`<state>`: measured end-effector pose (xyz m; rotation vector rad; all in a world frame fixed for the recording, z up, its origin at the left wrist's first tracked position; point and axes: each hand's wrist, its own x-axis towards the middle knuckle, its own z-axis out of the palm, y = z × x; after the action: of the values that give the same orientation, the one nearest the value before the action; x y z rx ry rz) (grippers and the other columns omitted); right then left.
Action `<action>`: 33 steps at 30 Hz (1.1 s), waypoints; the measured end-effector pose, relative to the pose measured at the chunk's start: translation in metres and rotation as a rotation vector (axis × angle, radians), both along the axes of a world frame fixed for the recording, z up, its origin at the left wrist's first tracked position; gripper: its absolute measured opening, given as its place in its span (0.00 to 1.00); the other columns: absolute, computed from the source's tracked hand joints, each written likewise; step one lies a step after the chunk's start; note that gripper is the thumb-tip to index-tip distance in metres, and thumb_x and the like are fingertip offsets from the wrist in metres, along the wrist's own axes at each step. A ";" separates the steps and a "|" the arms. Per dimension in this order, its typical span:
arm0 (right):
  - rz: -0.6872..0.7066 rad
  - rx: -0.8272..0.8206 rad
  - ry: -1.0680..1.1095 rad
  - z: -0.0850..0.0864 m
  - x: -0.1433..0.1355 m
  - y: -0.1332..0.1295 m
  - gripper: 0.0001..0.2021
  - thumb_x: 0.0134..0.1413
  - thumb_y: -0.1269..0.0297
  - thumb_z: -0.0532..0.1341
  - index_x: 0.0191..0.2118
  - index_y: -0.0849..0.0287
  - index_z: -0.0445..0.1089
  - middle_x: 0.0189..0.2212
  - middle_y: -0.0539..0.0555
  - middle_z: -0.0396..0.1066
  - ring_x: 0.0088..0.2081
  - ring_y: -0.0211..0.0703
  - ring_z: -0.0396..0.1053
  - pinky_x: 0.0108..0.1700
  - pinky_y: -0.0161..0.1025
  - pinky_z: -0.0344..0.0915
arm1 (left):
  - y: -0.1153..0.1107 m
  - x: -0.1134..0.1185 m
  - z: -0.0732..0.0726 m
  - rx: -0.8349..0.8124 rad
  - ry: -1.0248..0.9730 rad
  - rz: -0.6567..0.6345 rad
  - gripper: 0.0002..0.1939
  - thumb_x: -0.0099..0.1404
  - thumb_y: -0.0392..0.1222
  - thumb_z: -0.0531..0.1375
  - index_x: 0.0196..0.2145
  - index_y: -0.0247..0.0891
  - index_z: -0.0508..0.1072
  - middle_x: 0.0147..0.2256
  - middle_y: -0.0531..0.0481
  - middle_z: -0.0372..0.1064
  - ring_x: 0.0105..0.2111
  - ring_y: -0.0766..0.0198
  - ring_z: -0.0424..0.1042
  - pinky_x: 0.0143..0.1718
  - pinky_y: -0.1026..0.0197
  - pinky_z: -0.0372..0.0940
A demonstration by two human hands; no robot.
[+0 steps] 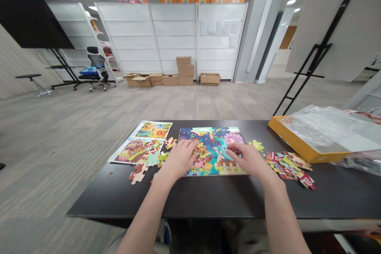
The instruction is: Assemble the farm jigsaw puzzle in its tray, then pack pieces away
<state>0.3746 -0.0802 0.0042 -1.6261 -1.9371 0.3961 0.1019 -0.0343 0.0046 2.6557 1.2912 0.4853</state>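
Two forearms (pixel 145 220) are spanning the near table (pixel 205 202) edge. I'm seeing the left hand (pixel 182 155) lying by puzzle pieces (pixel 203 151) on the picture board (pixel 219 132), mid-table, the right hand (pixel 244 155) half-curled at its right; I can't tell whether either is gripping. A dragging wrist could be shifting those pieces or scattering the right-hand pile (pixel 293 166).

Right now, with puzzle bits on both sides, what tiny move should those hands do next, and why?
Perhaps the right hand should reach for the yellow-green piece: it lies close by, just off the right edge of the picture board, while pieces in the heap overlap, so it looks easier to pick up.
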 end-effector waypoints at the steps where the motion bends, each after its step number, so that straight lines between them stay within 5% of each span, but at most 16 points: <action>1: 0.008 -0.005 -0.008 0.001 -0.003 0.000 0.11 0.62 0.56 0.57 0.38 0.55 0.74 0.32 0.53 0.79 0.32 0.45 0.75 0.36 0.40 0.67 | 0.007 0.002 -0.003 -0.005 0.001 0.015 0.19 0.71 0.41 0.52 0.58 0.40 0.67 0.57 0.40 0.68 0.58 0.52 0.64 0.60 0.47 0.59; 8: 0.101 -0.017 -0.096 0.005 -0.039 0.002 0.10 0.64 0.59 0.57 0.40 0.56 0.74 0.36 0.55 0.78 0.36 0.46 0.74 0.39 0.40 0.66 | 0.029 -0.005 -0.011 -0.030 0.069 0.068 0.21 0.71 0.46 0.52 0.58 0.38 0.69 0.53 0.39 0.70 0.54 0.48 0.68 0.56 0.48 0.61; 16: 0.113 0.016 -0.244 0.009 -0.075 0.009 0.09 0.65 0.61 0.58 0.40 0.57 0.75 0.39 0.57 0.75 0.44 0.49 0.73 0.45 0.41 0.66 | 0.022 -0.028 -0.006 -0.050 0.022 0.074 0.20 0.62 0.49 0.61 0.48 0.36 0.73 0.43 0.41 0.72 0.48 0.47 0.71 0.55 0.47 0.61; 23: 0.098 0.009 -0.323 0.026 -0.095 0.029 0.12 0.65 0.58 0.58 0.40 0.59 0.75 0.40 0.60 0.74 0.45 0.51 0.72 0.46 0.42 0.65 | 0.008 -0.056 -0.003 -0.165 -0.006 0.102 0.21 0.59 0.47 0.62 0.49 0.38 0.74 0.44 0.43 0.72 0.44 0.51 0.73 0.46 0.54 0.66; 28: 0.089 -0.023 -0.353 0.013 -0.110 0.045 0.13 0.63 0.56 0.60 0.44 0.60 0.73 0.46 0.62 0.72 0.50 0.54 0.69 0.50 0.45 0.63 | 0.003 -0.061 0.000 -0.218 -0.018 0.127 0.19 0.57 0.49 0.64 0.45 0.39 0.76 0.42 0.45 0.73 0.40 0.54 0.73 0.42 0.58 0.66; 33: 0.086 -0.032 -0.355 0.000 -0.116 0.052 0.18 0.58 0.57 0.64 0.51 0.59 0.69 0.49 0.62 0.72 0.52 0.56 0.67 0.52 0.48 0.61 | 0.003 -0.061 0.000 -0.181 -0.006 0.131 0.19 0.59 0.50 0.64 0.45 0.38 0.78 0.44 0.42 0.73 0.45 0.50 0.73 0.48 0.54 0.66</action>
<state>0.2589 -0.0277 0.0042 -1.7292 -2.2768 0.1798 0.0407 -0.0312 0.0050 2.4323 1.4407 0.3725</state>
